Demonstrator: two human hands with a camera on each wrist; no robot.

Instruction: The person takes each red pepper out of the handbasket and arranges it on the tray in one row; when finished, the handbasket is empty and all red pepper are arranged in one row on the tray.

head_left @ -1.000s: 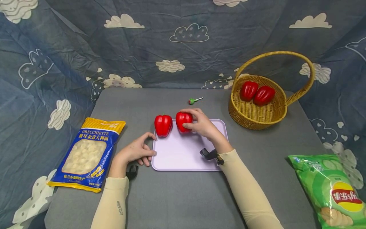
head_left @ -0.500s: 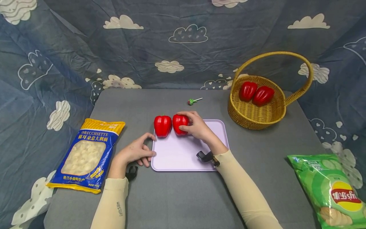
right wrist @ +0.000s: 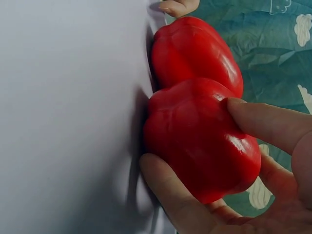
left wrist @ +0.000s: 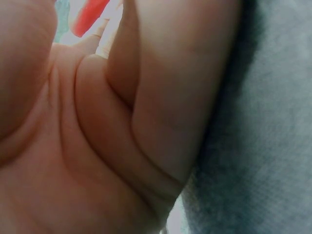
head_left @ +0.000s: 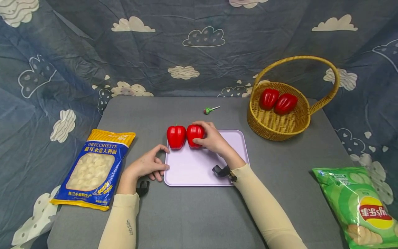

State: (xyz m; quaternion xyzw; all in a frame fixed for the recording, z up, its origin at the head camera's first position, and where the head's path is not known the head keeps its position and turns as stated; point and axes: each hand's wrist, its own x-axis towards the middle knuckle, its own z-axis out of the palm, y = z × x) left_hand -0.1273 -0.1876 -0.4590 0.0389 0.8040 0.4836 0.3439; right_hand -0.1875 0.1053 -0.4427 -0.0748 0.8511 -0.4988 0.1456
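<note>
On the far left part of the lilac tray [head_left: 199,169] two red bell peppers stand side by side. My right hand [head_left: 212,138] grips the right-hand bell pepper [head_left: 193,136], thumb and fingers spread round its side. In the right wrist view this gripped pepper [right wrist: 195,141] lies against the other bell pepper [right wrist: 192,53]. That left-hand pepper [head_left: 176,137] has no hand on it. At the tray's left edge rests my left hand [head_left: 149,162], its thumb and index fingertips apart at the rim. The left wrist view is mostly filled by the palm [left wrist: 97,161].
A wicker basket [head_left: 273,133] holding two darker red peppers [head_left: 277,101] stands at the back right. Behind the tray lies a lollipop [head_left: 208,110]. An orecchiette bag [head_left: 93,169] lies left, a green chip bag [head_left: 354,204] at the right front.
My right hand has slid its bell pepper left across the tray until it sits right beside the other one. My left hand stays at the tray's edge.
</note>
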